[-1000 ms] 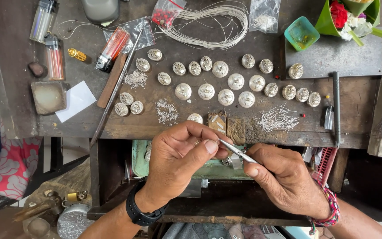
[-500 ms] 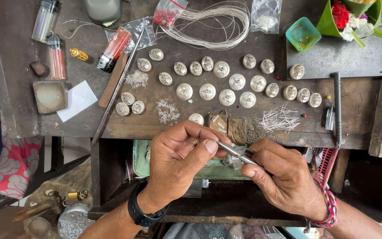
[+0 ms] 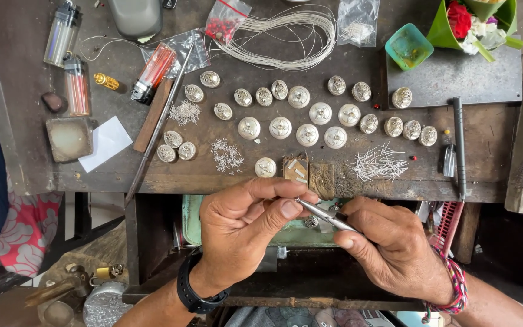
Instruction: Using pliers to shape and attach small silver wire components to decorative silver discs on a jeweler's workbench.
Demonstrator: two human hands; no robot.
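The left hand [image 3: 246, 227] curls in just below the front edge of the workbench [image 3: 358, 66], thumb and forefinger pinched together at the tip of a pair of slim metal tweezers [image 3: 327, 215]; what sits between the fingertips is too small to tell. The right hand [image 3: 394, 245] is closed round the tweezers' shaft, holding them slanted up toward the left thumb. Both hands meet over a green tray [image 3: 192, 218] in the gap under the bench, with a small silver piece [image 3: 312, 222] lying just beneath the tweezers. Open room lies to the hands' left and right beneath the bench, while straight above them the edge is crowded: a worn wooden peg [image 3: 321, 180] and a small block [image 3: 295, 169] sit right at the lip, with a round silver dome [image 3: 266, 167] just beside. Farther back, rows of silver domes [image 3: 310, 115] cover the middle, a heap of thin wire pins [image 3: 379, 163] lies near the edge on the right, and a dark rod [image 3: 459, 145] runs toward the edge.
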